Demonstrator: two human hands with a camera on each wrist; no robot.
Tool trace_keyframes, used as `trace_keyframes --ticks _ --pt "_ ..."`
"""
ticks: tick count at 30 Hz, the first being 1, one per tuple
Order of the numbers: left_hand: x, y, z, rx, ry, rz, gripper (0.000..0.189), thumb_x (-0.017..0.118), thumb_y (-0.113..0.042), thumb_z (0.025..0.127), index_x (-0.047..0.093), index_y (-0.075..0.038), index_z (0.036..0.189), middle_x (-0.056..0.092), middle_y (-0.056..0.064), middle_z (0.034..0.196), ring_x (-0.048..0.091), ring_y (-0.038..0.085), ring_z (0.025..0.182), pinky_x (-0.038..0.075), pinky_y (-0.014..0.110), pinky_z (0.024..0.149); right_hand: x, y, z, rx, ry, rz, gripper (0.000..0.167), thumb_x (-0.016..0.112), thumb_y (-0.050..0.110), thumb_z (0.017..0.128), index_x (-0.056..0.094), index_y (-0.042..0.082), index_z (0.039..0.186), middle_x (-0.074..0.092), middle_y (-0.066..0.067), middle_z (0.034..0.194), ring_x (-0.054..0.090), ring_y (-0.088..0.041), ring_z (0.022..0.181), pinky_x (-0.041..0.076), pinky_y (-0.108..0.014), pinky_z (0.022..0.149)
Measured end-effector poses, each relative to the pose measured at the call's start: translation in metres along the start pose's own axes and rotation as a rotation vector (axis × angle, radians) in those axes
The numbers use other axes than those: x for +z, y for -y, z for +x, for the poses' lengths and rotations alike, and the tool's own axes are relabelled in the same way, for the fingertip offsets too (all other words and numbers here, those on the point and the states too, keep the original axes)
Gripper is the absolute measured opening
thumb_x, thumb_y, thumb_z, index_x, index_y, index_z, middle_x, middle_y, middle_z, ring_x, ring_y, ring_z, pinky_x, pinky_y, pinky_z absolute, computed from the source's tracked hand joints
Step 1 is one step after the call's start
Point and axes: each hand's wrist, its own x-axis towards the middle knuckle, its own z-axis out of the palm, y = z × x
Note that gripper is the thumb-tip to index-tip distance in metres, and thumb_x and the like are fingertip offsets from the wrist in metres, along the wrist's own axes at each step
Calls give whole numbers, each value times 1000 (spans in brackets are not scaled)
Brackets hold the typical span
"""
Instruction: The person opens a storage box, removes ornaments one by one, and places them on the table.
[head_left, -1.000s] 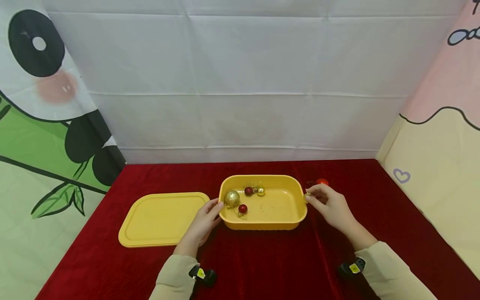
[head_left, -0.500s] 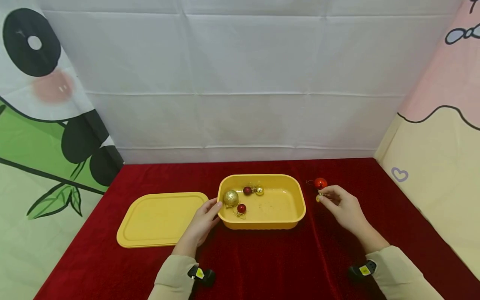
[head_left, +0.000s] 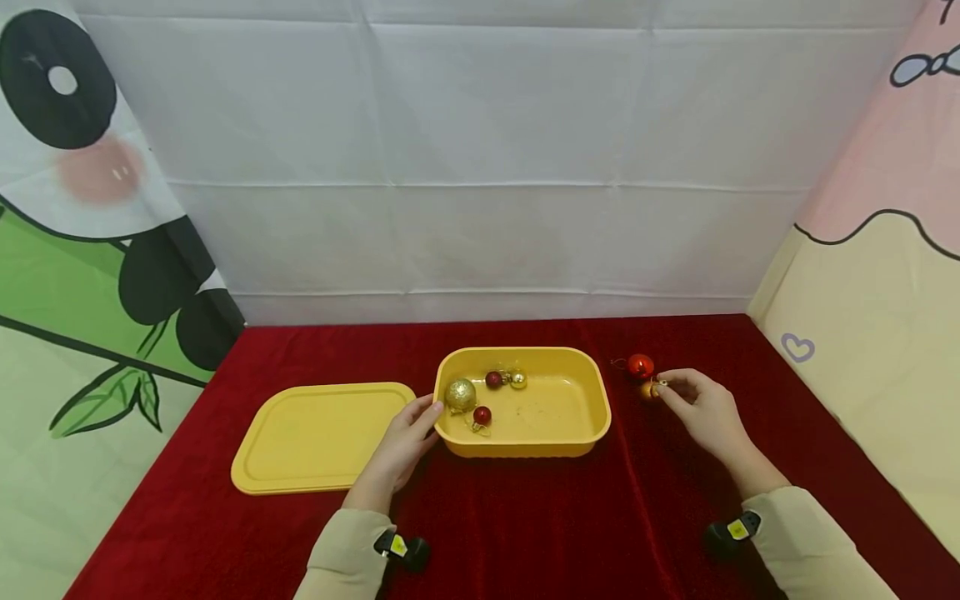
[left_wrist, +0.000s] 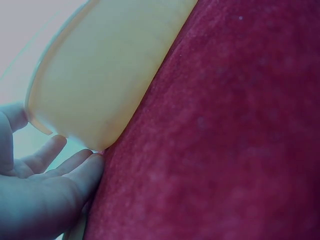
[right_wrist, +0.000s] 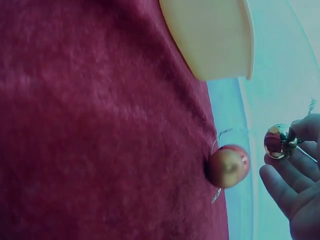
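Note:
A yellow plastic container (head_left: 555, 417) holds a large glittery gold Christmas ball (head_left: 461, 395), a small gold ball (head_left: 517, 380) and two small dark red balls (head_left: 482, 415). My left hand (head_left: 405, 442) grips its left end, thumb at the rim and fingers against the outer wall. To the right of the container, my right hand (head_left: 701, 408) pinches a small shiny gold Christmas ball (right_wrist: 275, 142) near its cap. On the cloth close by lie a matte gold ball (right_wrist: 225, 169) and a red ball (head_left: 641, 365), which the gold one partly covers in the right wrist view.
A flat yellow lid (head_left: 322, 437) lies left of the container, partly behind the left hand. Dark red velvet cloth (head_left: 525, 525) covers the table. A white fabric backdrop (head_left: 487, 167) stands behind it, with printed cartoon panels at both sides.
My right hand has moved right, away from the container's right rim, carrying the small gold ball close to the balls on the cloth. The left hand keeps its hold on the container.

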Motion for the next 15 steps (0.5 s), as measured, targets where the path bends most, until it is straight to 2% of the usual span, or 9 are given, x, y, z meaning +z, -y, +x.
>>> trace_keyframes --ticks 15 --pt "-1 0 1 -6 -3 7 51 46 -32 100 37 -3 141 36 19 146 35 33 137 31 51 111 -4 -26 13 88 -4 3 29 62 28 92 66 5 110 69 -15 102 46 14 78 42 -18 68"
